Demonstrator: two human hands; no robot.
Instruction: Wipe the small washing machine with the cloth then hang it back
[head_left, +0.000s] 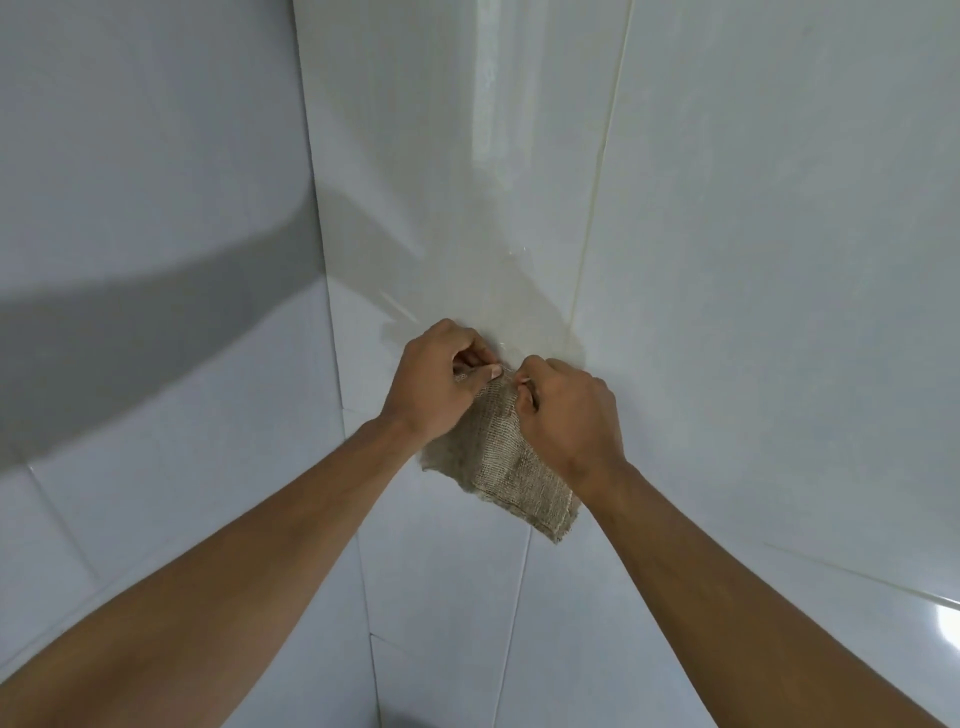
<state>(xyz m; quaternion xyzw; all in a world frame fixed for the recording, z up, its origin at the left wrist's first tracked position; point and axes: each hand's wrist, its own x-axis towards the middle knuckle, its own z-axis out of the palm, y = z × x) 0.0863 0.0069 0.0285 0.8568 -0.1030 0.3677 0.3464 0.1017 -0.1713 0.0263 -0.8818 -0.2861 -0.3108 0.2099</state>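
Tiled wall (779, 260): glossy white tiles meeting at a corner, with pale grout lines running up from behind the hands. A broad grey shadow crosses the left face. A faint sheen or wet patch shows on the tile just above the hands.

Both forearms reach up from the lower edge of the frame toward the corner.

Cloth (506, 467): beige, coarse weave, hanging flat against the wall below the hands, lower corner pointing down and right. Its top edge is bunched between the two hands.

Left hand (436, 384): curled, thumb and fingers pinching the cloth's upper edge.

Right hand (569, 410): curled, closed on the same upper edge, just beside the left. Whatever the cloth hangs from is hidden by the hands.
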